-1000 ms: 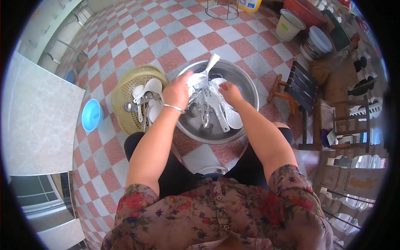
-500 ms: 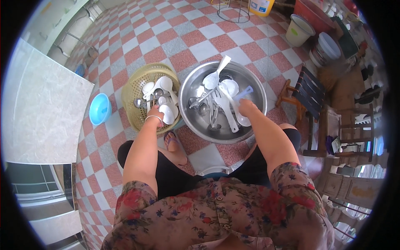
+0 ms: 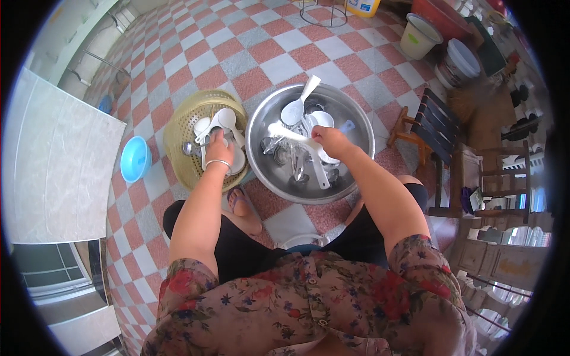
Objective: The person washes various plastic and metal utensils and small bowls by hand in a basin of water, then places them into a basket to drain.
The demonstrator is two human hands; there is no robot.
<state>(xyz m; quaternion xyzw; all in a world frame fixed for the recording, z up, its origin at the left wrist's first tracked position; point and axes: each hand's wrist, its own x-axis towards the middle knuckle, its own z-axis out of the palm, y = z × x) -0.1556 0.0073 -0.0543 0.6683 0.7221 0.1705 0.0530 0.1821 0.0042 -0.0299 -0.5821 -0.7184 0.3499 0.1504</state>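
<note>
My left hand (image 3: pixel 218 148) is over the olive plastic colander basket (image 3: pixel 175 160), fingers reaching down among white spoons (image 3: pixel 226 118) and a metal ladle (image 3: pixel 189 148); its fingers look stretched apart, and whether they touch a utensil is unclear. In the wide steel basin (image 3: pixel 261 178), my right hand (image 3: pixel 332 142) pinches a long white plastic utensil (image 3: pixel 291 134), blurred by motion, its far end pointing left. Around it lie a white spoon (image 3: pixel 293 111) leaning on the far rim, a white slotted utensil (image 3: pixel 319 169), a white bowl-shaped piece (image 3: pixel 322 118), and several metal utensils.
Left of the basket stands a light blue basin (image 3: pixel 136 159). On the right are a low folding stool (image 3: pixel 440 126) and a wooden chair (image 3: pixel 499 175). Buckets (image 3: pixel 420 37) and a wire stand (image 3: pixel 323 15) sit farther off on the checkered tile floor. My sandaled foot (image 3: pixel 238 204) is near the basket.
My right hand has moved left and lifted the white utensil, swinging its end across the basin. My left hand has shifted slightly farther into the basket, its fingers loosening.
</note>
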